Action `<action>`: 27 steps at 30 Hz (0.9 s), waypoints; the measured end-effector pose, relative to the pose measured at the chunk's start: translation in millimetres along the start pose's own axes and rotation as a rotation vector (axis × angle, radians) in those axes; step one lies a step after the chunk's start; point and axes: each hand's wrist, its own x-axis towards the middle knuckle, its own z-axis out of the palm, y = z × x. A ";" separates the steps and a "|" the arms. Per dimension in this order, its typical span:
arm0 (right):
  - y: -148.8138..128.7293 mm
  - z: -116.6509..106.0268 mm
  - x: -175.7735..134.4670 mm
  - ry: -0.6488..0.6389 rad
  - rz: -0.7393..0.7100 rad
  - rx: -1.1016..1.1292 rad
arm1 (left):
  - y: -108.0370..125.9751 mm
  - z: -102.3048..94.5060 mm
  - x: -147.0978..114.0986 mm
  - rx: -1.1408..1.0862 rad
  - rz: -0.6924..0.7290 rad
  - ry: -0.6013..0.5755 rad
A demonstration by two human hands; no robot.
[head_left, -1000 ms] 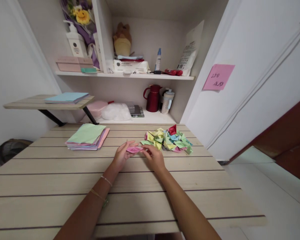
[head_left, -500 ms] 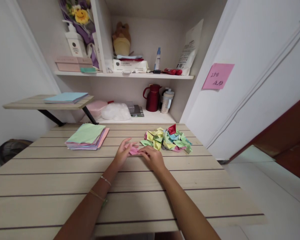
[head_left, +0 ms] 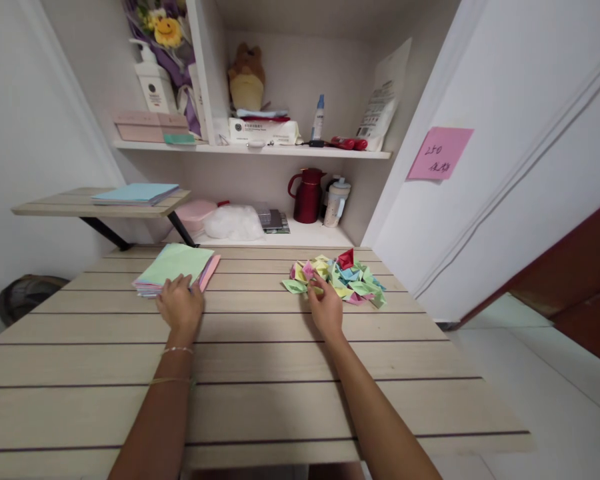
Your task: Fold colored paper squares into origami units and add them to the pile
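Observation:
My left hand (head_left: 181,305) lies at the front edge of a stack of coloured square paper (head_left: 177,261), pale green on top. Its fingers are spread over the near edge, and no sheet is visibly lifted. My right hand (head_left: 326,308) is at the near left side of a pile of folded paper boats (head_left: 363,287) in yellow, green, blue, pink and red. A pink folded paper (head_left: 307,270) rests on the pile's left part, right by my right fingertips. Those fingers are curled but apart, with yellow paper showing between them.
A small raised shelf (head_left: 55,202) with blue paper (head_left: 137,193) stands at the back left. Behind the wooden tabletop (head_left: 260,360), a red jug (head_left: 308,195), a light tumbler (head_left: 336,202) and a white plastic bag (head_left: 233,222) stand in the cabinet.
Both hands have parted from the middle. The right carried the pink folded paper to the pile and loosened its fingers; the left moved over to the paper stack.

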 end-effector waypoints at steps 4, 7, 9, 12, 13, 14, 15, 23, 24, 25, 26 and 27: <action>-1.4 1.2 -0.8 0.016 -0.009 0.030 | -8.0 0.5 2.5 0.182 -0.002 0.062; -2.1 1.9 -1.3 0.030 -0.025 0.069 | -12.9 -0.2 4.1 0.185 -0.092 0.089; -3.2 2.2 -1.8 0.034 -0.028 0.087 | -14.8 -1.2 5.1 0.142 -0.137 0.135; -6.9 1.9 -2.9 0.039 -0.009 0.101 | -16.5 -2.2 7.4 0.009 -0.198 0.229; -8.6 1.6 -3.2 0.042 -0.001 0.107 | -17.1 -1.8 8.5 -0.067 -0.226 0.246; -10.3 1.2 -3.5 0.044 0.006 0.113 | -17.7 -1.0 9.8 -0.172 -0.259 0.247; -12.1 0.8 -3.8 0.045 0.010 0.121 | -18.4 0.4 11.2 -0.306 -0.302 0.236; -25.0 -2.2 -5.5 0.139 0.043 0.152 | -9.5 1.1 17.1 -0.783 -0.408 0.378; -26.4 -2.3 -5.8 0.136 0.031 0.162 | -5.1 -1.5 15.0 -0.692 -0.292 0.390; -27.5 -2.2 -6.1 0.115 0.015 0.175 | -0.1 -3.7 12.0 -0.593 -0.169 0.380; -28.4 -2.1 -6.4 0.076 -0.006 0.191 | 5.1 -5.1 8.3 -0.508 -0.043 0.344; -28.9 -1.8 -6.6 0.024 -0.028 0.207 | 10.2 -5.4 3.9 -0.457 0.095 0.295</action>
